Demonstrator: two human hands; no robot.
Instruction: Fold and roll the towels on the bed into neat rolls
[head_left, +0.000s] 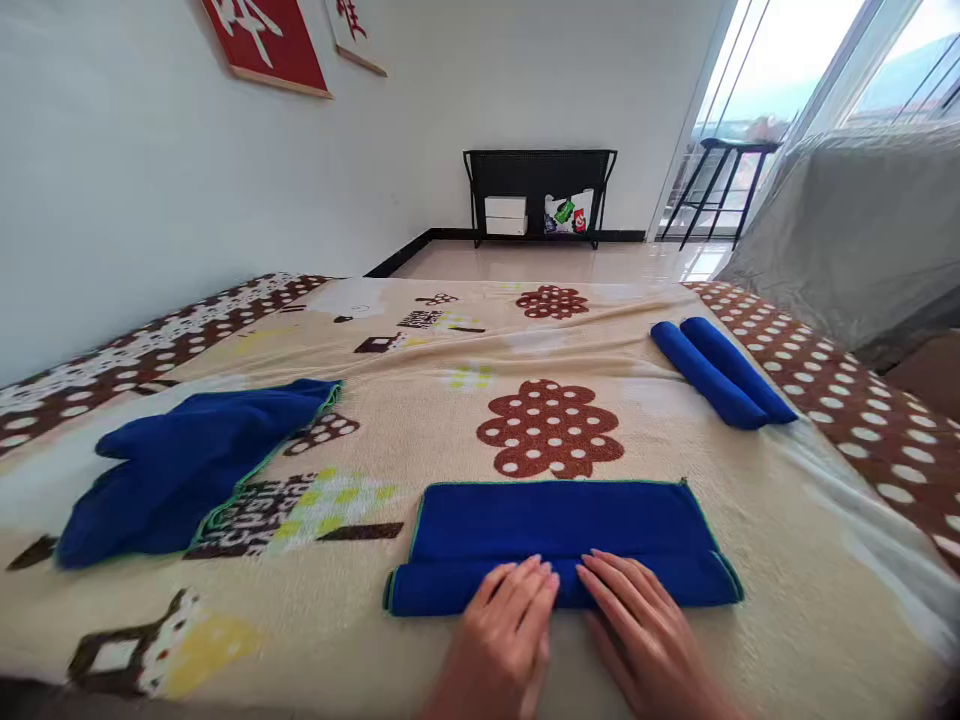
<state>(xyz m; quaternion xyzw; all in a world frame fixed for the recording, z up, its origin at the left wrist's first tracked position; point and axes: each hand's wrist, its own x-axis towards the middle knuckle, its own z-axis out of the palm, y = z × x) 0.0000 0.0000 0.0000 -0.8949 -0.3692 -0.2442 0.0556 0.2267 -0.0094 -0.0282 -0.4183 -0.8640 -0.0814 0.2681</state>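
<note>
- Two bare hands lay on one partly rolled blue cloth [551,520]; the left hand [506,625] was just left of its middle and the right hand [637,625] just right
- The fingers of each hand were extended close together over the near, rolled edge; whether either grip was narrowed on the fabric could not be told
- This cloth was at the near middle of one blanket [420,430], its far part flat and rectangular, with thin green edging
- One more blue cloth [202,460], soft, crumpled and green-edged, was at the left
- Two blue rolls [709,375] [739,370], smooth and tube-shaped, lay side by side at the far right
- The blanket was plush and cream, wrinkled, with brown, white-dotted borders and two brown scalloped shapes
- Beyond were one black rack [540,175], one dark stool [739,146] and two wall hangings [270,40] [352,30]
</note>
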